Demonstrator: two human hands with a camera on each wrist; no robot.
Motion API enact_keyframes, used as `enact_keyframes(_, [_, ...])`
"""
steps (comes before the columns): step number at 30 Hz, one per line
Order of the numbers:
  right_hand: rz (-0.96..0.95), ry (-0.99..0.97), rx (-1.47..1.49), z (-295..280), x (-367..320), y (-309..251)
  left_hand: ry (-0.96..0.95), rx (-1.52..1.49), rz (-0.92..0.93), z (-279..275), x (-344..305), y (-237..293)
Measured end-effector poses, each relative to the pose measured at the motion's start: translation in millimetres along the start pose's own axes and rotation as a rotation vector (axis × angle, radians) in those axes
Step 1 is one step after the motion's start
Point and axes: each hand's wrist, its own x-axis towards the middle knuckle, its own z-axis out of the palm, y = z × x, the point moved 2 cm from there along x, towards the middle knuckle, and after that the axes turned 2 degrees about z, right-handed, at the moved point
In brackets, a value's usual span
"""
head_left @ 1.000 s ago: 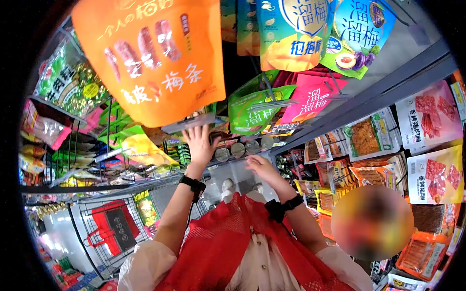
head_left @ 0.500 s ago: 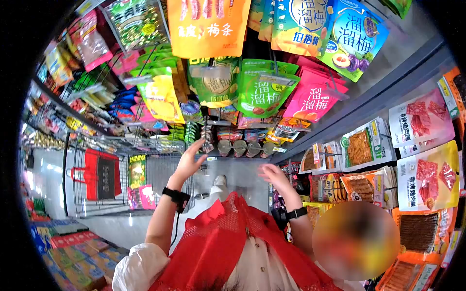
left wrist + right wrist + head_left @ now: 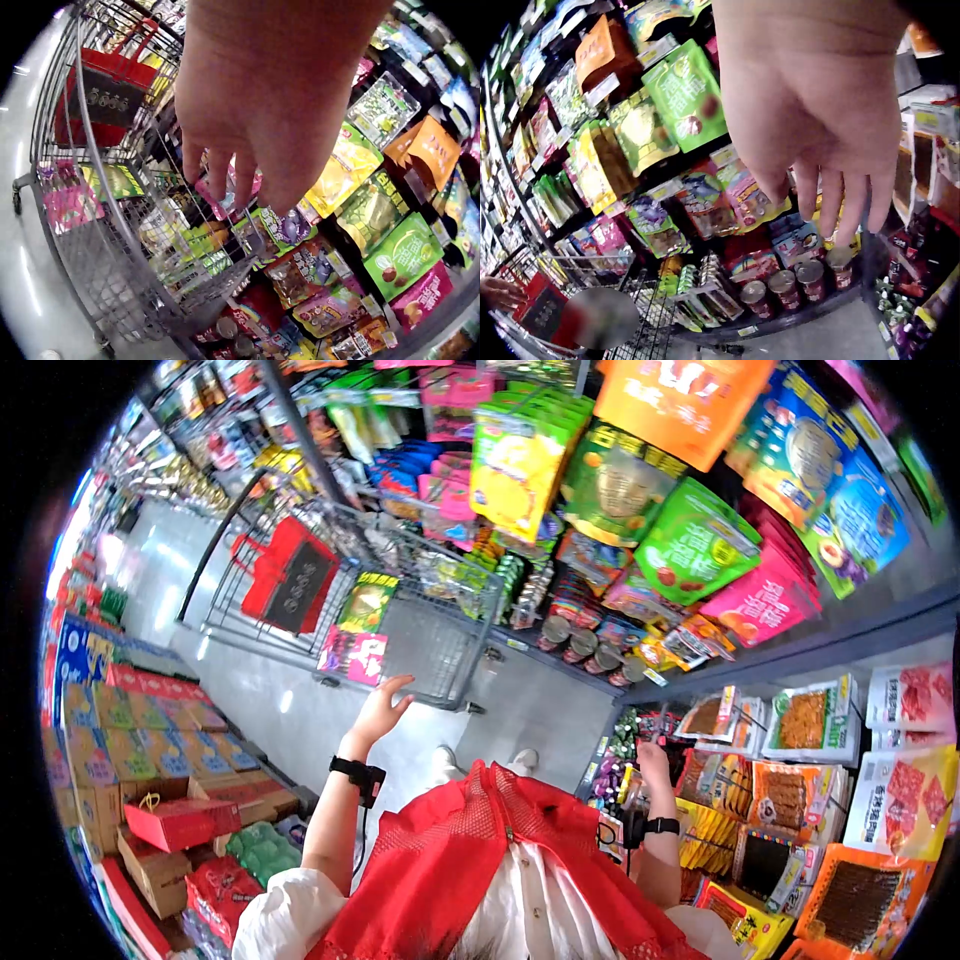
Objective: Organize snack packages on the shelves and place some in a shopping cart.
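Note:
My left hand (image 3: 380, 712) is held out with its fingers spread, near the front end of a wire shopping cart (image 3: 425, 660); nothing is in it. Inside the cart lie a red bag (image 3: 262, 575) with a dark panel, a green snack pouch (image 3: 368, 603) and a pink package (image 3: 352, 657). In the left wrist view the fingers overlap the cart's edge. On the other side my right hand (image 3: 655, 765) hangs loose and holds nothing, before the rack of packaged meat snacks (image 3: 790, 800). The right wrist view shows its fingers (image 3: 851, 202) relaxed and pointing down.
Hanging snack pouches fill the rack ahead, among them a green pouch (image 3: 690, 545), a yellow one (image 3: 515, 475) and an orange one (image 3: 685, 405). Cans (image 3: 580, 645) line its bottom shelf. Stacked cartons (image 3: 135, 745) and an open red box (image 3: 180, 822) stand at left. Grey floor (image 3: 540, 710) lies between.
The head view has swung left, bringing the cart nearer the middle. My left hand has come down from below the orange pouch. The right hand has shifted right and lower in view.

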Motion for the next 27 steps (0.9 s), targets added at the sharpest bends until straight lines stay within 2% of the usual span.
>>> enact_keyframes(1, [-0.109, 0.018, -0.161, 6.0, -11.8, -41.5, 0.008, 0.004, -0.016, -9.5, -13.8, -9.4])
enact_keyframes(2, [-0.074, 0.000, -0.116, 22.9, -14.9, -59.4, 0.023, 0.006, -0.037, -19.0, -27.7, -17.3])
enact_keyframes(4, [-0.122, -0.085, -0.041, 61.6, -21.1, -102.9, 0.012, -0.001, -0.075, -41.3, -56.1, -35.5])
enact_keyframes(6, [-0.246, -0.173, -0.079, 111.6, -15.5, -135.6, 0.022, 0.029, -0.078, -66.2, -89.0, -65.3])
enact_keyframes(9, [-0.323, -0.287, -0.032, 178.7, -41.4, -212.3, 0.018, 0.011, -0.137, -117.4, -135.7, -101.5])
enact_keyframes(10, [-0.351, -0.324, -0.015, 202.8, -48.6, -238.4, 0.079, 0.005, -0.156, -137.3, -152.8, -119.0])
enact_keyframes(12, [-0.469, -0.460, -0.129, 256.3, -52.8, -276.8, 0.195, 0.051, -0.255, -173.6, -191.2, -158.7])
enact_keyframes(14, [-0.537, -0.518, -0.109, 293.8, -65.4, -324.3, 0.252, 0.037, -0.406, -207.0, -219.1, -193.5])
enact_keyframes(16, [-0.515, -0.600, -0.044, 313.2, -75.0, -374.0, 0.286, -0.031, -0.553, -228.4, -239.8, -226.2])
enact_keyframes(17, [-0.496, -0.671, 0.022, 323.8, -74.6, -396.8, 0.358, -0.084, -0.549, -234.7, -243.0, -242.6])
enact_keyframes(21, [-0.584, -0.659, -0.112, 381.3, -34.5, -465.2, 0.505, -0.281, -0.531, -250.1, -211.6, -276.6])
enact_keyframes(24, [-0.550, -0.679, -0.120, 440.6, 16.7, -497.8, 0.459, -0.321, -0.522, -254.8, -147.5, -285.0])
enact_keyframes(26, [-0.453, -0.728, -0.057, 503.8, 65.5, -493.1, 0.402, -0.337, -0.530, -261.0, -89.2, -290.4])
enact_keyframes(27, [-0.327, -0.744, -0.042, 545.8, 100.2, -474.6, 0.363, -0.300, -0.510, -263.0, -58.4, -293.8])
